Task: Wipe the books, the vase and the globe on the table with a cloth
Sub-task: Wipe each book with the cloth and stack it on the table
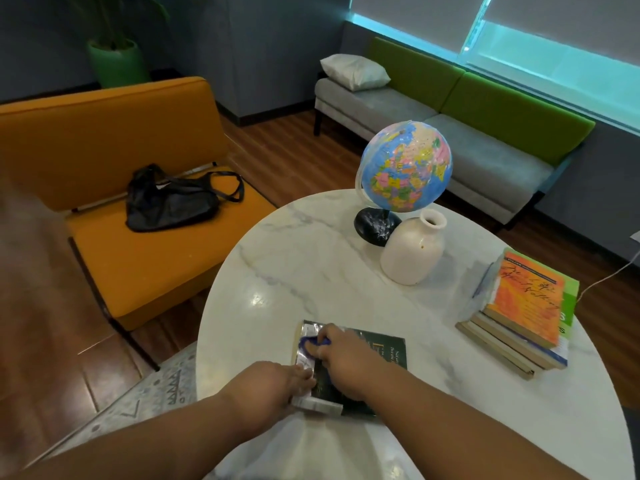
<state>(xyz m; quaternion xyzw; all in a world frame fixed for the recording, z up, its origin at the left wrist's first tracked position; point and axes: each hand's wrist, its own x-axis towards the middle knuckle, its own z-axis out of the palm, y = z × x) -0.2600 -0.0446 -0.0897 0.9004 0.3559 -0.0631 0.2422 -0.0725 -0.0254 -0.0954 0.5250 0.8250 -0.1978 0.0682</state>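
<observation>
The right hand [341,362] gripped a small blue cloth [311,342] atop a dark green paperback book [379,358], just beside the left hand [275,382] touching its edge, grip unclear.

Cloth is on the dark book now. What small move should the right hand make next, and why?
Probably draw the blue cloth rightward across the dark book. The right hand holds it near the cover's left end, most of the cover lies bare to its right, and the left hand rests on the near edge, steadying the book.
</observation>
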